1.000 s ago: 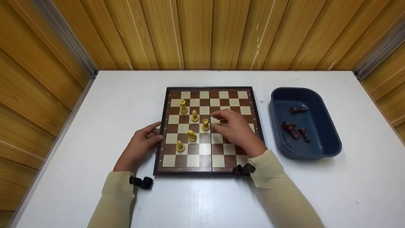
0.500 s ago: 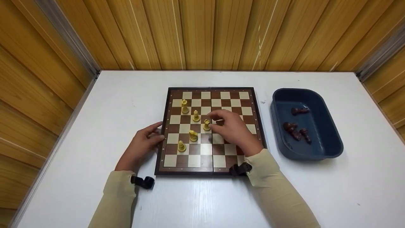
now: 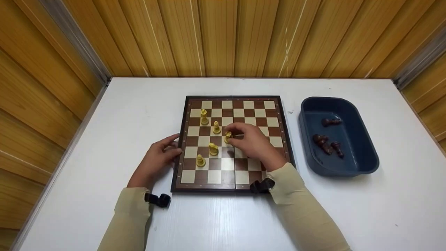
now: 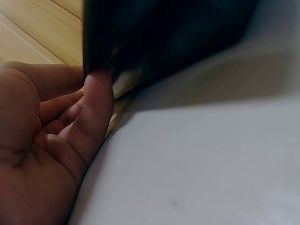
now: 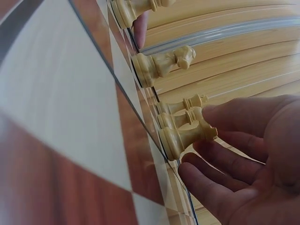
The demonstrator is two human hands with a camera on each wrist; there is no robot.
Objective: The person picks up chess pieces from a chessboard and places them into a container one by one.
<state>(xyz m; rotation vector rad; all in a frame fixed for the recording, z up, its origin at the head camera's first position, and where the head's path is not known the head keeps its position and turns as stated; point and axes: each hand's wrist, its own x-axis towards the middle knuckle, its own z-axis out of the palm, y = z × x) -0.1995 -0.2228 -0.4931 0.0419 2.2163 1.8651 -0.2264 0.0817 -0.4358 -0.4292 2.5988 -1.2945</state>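
Note:
A brown-and-cream chessboard (image 3: 259,162) lies on the white table. My left hand (image 3: 156,158) is at its left edge, with fingertips touching the dark side (image 4: 154,37). My right hand (image 3: 252,143) reaches over the middle of the board. Its thumb and fingers pinch the notched top of a yellow rook (image 5: 180,140), partly hidden by the thumb in the head view. Nearby stand a knight (image 3: 213,149), a slim piece like a bishop (image 3: 216,127), a tall king-like piece (image 3: 204,117) and a small piece like a pawn (image 3: 200,160).
A dark blue bin (image 3: 360,157) stands right of the board. Several dark red chess pieces (image 3: 323,144) lie in it. Wood-patterned walls (image 3: 223,38) border the back and sides of the table (image 3: 205,223).
My right hand has moved slightly left, and its thumb and index finger have closed around the rook. My left hand stays at the board's edge. The view has shifted slightly.

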